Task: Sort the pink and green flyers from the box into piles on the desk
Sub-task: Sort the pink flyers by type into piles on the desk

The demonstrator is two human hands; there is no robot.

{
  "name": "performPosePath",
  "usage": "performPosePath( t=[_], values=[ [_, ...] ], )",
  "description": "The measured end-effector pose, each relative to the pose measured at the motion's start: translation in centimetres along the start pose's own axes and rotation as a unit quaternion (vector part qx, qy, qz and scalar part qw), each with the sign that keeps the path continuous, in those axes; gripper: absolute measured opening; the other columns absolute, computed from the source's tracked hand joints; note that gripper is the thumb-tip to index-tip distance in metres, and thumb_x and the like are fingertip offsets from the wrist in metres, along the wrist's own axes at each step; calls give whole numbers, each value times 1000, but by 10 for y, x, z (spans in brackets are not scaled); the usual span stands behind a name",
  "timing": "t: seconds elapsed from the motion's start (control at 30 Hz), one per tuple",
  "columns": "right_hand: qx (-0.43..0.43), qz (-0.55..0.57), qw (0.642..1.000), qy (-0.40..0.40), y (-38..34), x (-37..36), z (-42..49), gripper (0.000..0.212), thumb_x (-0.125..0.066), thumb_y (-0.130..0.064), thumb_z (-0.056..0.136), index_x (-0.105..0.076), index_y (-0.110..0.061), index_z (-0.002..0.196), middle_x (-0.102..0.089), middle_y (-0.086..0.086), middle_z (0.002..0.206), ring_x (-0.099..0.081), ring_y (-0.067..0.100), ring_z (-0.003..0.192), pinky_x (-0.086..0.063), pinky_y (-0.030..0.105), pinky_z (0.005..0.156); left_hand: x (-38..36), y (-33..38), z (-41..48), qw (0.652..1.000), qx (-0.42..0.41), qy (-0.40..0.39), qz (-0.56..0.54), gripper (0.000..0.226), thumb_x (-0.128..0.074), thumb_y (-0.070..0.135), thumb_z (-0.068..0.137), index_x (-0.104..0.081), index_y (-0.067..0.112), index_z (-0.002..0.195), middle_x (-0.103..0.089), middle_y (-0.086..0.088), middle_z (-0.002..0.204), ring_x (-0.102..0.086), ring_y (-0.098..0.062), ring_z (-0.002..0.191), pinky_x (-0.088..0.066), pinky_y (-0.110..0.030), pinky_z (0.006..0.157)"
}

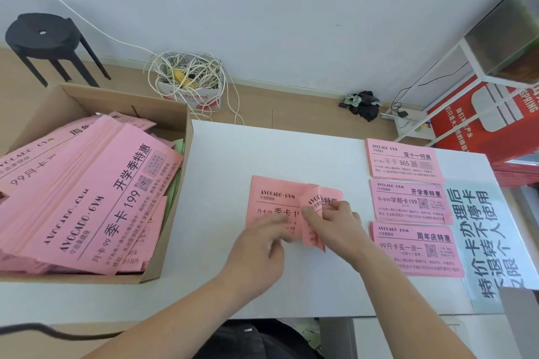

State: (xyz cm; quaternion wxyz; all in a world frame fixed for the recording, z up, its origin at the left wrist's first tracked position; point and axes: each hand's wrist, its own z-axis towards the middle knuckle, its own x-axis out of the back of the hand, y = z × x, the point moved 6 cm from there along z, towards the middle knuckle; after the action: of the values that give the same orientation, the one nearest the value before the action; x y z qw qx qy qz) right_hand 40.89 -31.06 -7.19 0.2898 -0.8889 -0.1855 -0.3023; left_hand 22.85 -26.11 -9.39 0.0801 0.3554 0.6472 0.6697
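Fingers (pixel 308 210) of right hand (pixel 335 223) pinch a curled pink flyer (pixel 312 202) above the flat flyer (pixel 271 195) on the desk (pixel 233 154); left hand (pixel 259 246) blurred, grip unclear; sorted piles (pixel 411 204) lie rightward, nearer the right hand

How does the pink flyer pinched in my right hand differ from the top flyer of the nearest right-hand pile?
The held flyer is curled; the pile's top flyer lies flat. The right hand pinches the held flyer; nothing touches the pile's top flyer. The held flyer shows only part of its heading; the pile's top flyer shows its whole print. Both are pink Avocado Gym flyers.
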Motion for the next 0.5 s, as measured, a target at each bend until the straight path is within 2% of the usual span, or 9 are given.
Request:
performPosePath(
  t=[0.07, 0.13, 0.2, 0.27, 0.3, 0.37, 0.43, 0.5],
  values=[
    [-8, -3, 1000, 7, -3, 0, -1, 64, -41, -71, 96, -73, -20, 77, -37, -3, 137, -24, 23, 136, -31, 37, 97, 21, -19, 7, 991, 108, 75, -35, 44, -51, -9, 86, -71, 27, 99, -59, 13, 132, -56, -5, 124, -46, -28, 107],
    [-7, -5, 1000, 14, -6, 2, -2, 71, -38, -74, 95, -70, -15, 72, -40, -3, 126, -25, 22, 134, -30, 37, 96, 30, -28, 11, 968, 210, 79, -110, 44, -49, -7, 90, -68, 30, 104, -61, 11, 131, -59, -7, 120, -51, -26, 96],
    [-8, 0, 1000, 11, -8, 2, -3, 74, -37, -79, 93, -70, -16, 71, -39, -4, 121, -24, 18, 135, -29, 37, 98, 31, -26, 13, 944, 268, 71, -180, 38, -51, -3, 92, -67, 28, 106, -70, 9, 117, -66, -9, 107, -49, -17, 79],
    [-8, 9, 1000, 5, -11, 2, -5, 72, -34, -85, 89, -70, -26, 69, -38, -3, 124, -22, 19, 135, -29, 39, 103, 32, -15, 14, 926, 288, 80, -231, 32, -54, 0, 93, -66, 26, 109, -74, 6, 105, -70, -12, 85, -46, -11, 63],
    [-11, 14, 1000, 3, -13, 2, -6, 69, -33, -87, 87, -70, -33, 68, -37, -2, 127, -22, 21, 135, -29, 41, 105, 32, -8, 15, 925, 282, 80, -241, 31, -56, 2, 94, -65, 26, 111, -74, 6, 103, -68, -11, 80, -45, -9, 59],
    [-14, 32, 999, 3, -17, 4, -8, 68, -30, -91, 84, -72, -39, 70, -37, -1, 130, -24, 24, 134, -28, 41, 106, 28, 5, 17, 941, 238, 44, -234, 34, -59, 3, 92, -65, 32, 110, -73, 14, 104, -66, -6, 84, -46, -10, 62],
    [-14, 52, 999, 6, -18, 7, -9, 70, -31, -92, 82, -74, -37, 78, -38, -1, 130, -26, 25, 133, -27, 41, 105, 16, 17, 15, 965, 181, -28, -188, 38, -61, 7, 91, -67, 40, 110, -69, 19, 111, -62, 2, 90, -47, -14, 72],
    [-6, 71, 997, 0, -19, 9, -11, 61, -38, -90, 82, -71, -38, 80, -41, -1, 129, -28, 25, 132, -27, 41, 105, 3, 31, 9, 990, 73, -94, -81, 44, -58, 7, 91, -66, 44, 113, -60, 27, 128, -54, 8, 110, -44, -16, 88]
  ],
)
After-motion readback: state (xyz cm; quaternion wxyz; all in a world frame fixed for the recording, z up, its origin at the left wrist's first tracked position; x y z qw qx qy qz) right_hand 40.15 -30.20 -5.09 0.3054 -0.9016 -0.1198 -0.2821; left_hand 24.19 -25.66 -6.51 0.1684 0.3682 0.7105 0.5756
